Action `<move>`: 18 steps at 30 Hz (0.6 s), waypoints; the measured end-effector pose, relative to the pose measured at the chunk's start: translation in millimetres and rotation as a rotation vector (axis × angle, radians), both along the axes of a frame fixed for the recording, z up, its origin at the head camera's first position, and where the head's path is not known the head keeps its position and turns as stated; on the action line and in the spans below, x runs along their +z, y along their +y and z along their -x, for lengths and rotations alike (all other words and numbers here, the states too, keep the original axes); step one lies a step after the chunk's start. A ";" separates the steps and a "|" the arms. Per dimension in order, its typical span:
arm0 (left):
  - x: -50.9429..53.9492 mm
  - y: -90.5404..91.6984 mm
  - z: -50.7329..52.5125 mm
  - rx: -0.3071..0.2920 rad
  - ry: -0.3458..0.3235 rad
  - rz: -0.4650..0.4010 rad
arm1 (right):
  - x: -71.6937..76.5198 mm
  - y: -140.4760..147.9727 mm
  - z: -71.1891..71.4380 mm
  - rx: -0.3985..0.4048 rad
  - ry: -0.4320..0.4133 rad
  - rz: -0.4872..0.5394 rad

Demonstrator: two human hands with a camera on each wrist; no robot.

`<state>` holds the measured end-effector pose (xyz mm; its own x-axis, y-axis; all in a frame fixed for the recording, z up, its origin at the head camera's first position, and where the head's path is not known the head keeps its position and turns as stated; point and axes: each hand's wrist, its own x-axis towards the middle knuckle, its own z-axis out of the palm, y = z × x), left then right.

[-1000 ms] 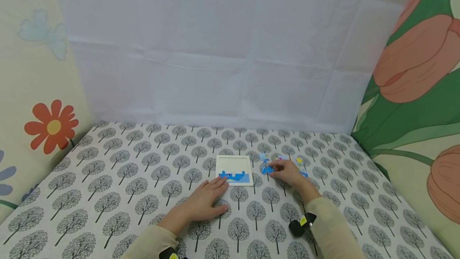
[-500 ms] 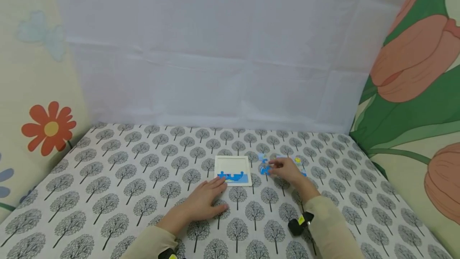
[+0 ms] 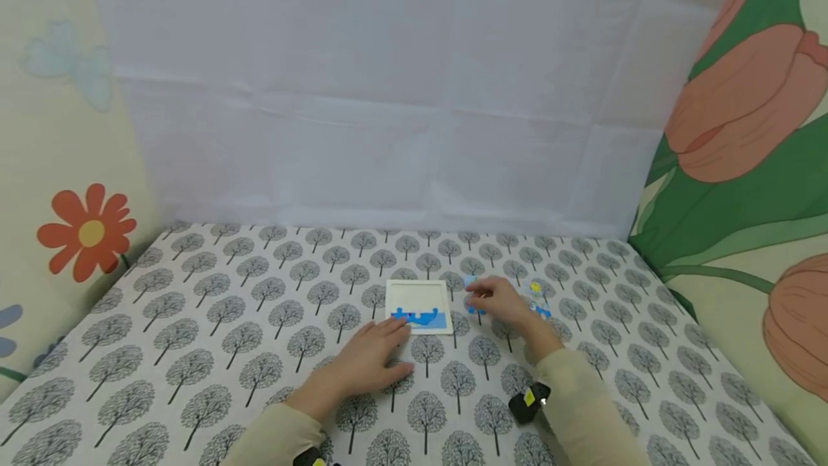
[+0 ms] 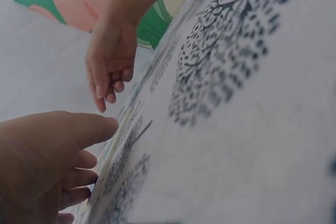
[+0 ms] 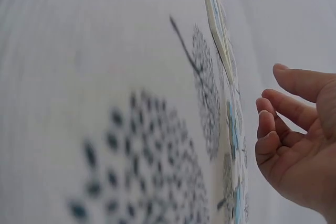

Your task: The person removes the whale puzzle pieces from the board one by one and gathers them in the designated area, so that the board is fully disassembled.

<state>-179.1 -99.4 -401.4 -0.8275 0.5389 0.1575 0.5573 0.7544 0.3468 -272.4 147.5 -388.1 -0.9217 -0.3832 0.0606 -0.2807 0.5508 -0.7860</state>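
Observation:
A square white puzzle tray (image 3: 417, 294) lies flat on the tree-print cloth, with blue jigsaw pieces (image 3: 423, 319) fitted along its near side. My left hand (image 3: 369, 362) lies beside its near left corner, straight fingertips touching the tray. To the right, my right hand (image 3: 501, 300) hovers above loose blue puzzle pieces (image 3: 475, 311) and partly hides them. Seen from the right wrist, the thumb and index finger of that hand (image 5: 302, 129) are apart with nothing between them, and the other fingers bend loosely. A light blue piece (image 3: 470, 280) shows just beyond its fingertips.
More loose pieces, one with a yellow shape (image 3: 535, 287) and a blue-and-white one (image 3: 540, 311), lie right of the right hand. A white cloth backdrop (image 3: 375, 128) rises behind the table, and flower-patterned panels (image 3: 90, 232) stand at both sides.
My right hand has moved left and slightly away from me, lifting from the blue piece it was touching; it now covers more of the nearer pieces. The left hand stays put.

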 end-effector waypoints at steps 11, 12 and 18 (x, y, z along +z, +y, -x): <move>2.2 9.2 0.8 0.004 0.080 0.053 | -4.6 -22.8 -5.6 0.069 -0.026 0.023; 1.8 9.9 0.8 0.000 0.079 0.051 | -4.3 -24.6 -6.9 0.068 -0.036 0.025; -0.5 15.5 2.5 -0.061 0.056 0.027 | -9.8 -31.1 -9.2 0.072 -0.020 -0.011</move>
